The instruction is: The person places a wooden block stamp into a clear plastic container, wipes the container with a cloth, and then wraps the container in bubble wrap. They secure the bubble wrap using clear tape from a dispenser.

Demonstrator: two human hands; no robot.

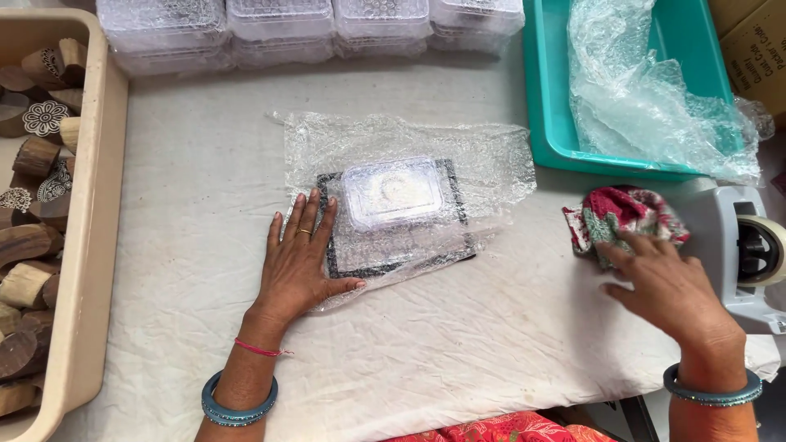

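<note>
A sheet of bubble wrap (pixel 483 160) lies spread on the white cloth-covered table (pixel 205 164). Under it shows a flat square piece with a dark patterned border (pixel 360 268), and a clear lidded plastic box (pixel 393 192) rests in the middle. My left hand (pixel 299 262) lies flat, fingers apart, on the wrap's left edge, pressing it down beside the box. My right hand (pixel 663 282) rests on a bundle of red, white and green printed fabric (pixel 618 214) at the right, fingers on it; a firm grip is not evident.
A beige tray (pixel 98 205) of carved wooden printing blocks stands along the left. Stacked clear plastic boxes (pixel 311 29) line the back. A teal bin (pixel 548 106) holding crumpled bubble wrap sits back right. A grey tape dispenser (pixel 749 245) stands at the right edge.
</note>
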